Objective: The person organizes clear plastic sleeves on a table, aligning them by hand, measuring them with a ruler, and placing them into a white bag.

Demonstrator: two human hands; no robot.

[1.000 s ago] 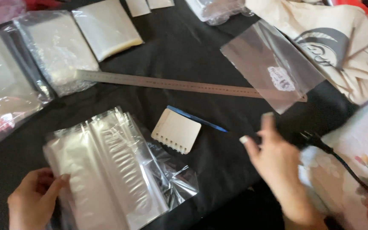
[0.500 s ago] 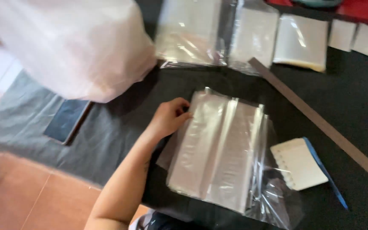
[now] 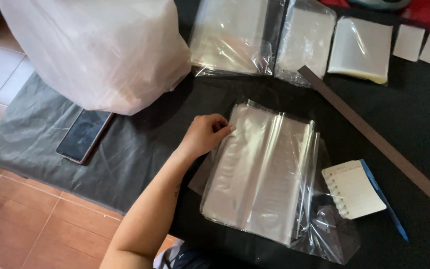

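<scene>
My left hand (image 3: pixel 206 134) pinches the left edge of a stack of clear plastic bags (image 3: pixel 262 172) that lies flat on the black cloth (image 3: pixel 140 149). The fingers curl over the top left corner of the stack. My forearm comes up from the bottom of the view. My right hand is out of view.
A big white plastic bag (image 3: pixel 95 50) bulges at the upper left, with a dark phone (image 3: pixel 84 134) below it. A small spiral notepad (image 3: pixel 355 189) and blue pen (image 3: pixel 384 201) lie to the right, beside a long metal ruler (image 3: pixel 374 139). More packs of clear bags (image 3: pixel 235 35) line the far edge.
The view swung left, and my right hand has left the frame. My left hand has stayed on the stack's left edge, with its fingers now curled over the corner.
</scene>
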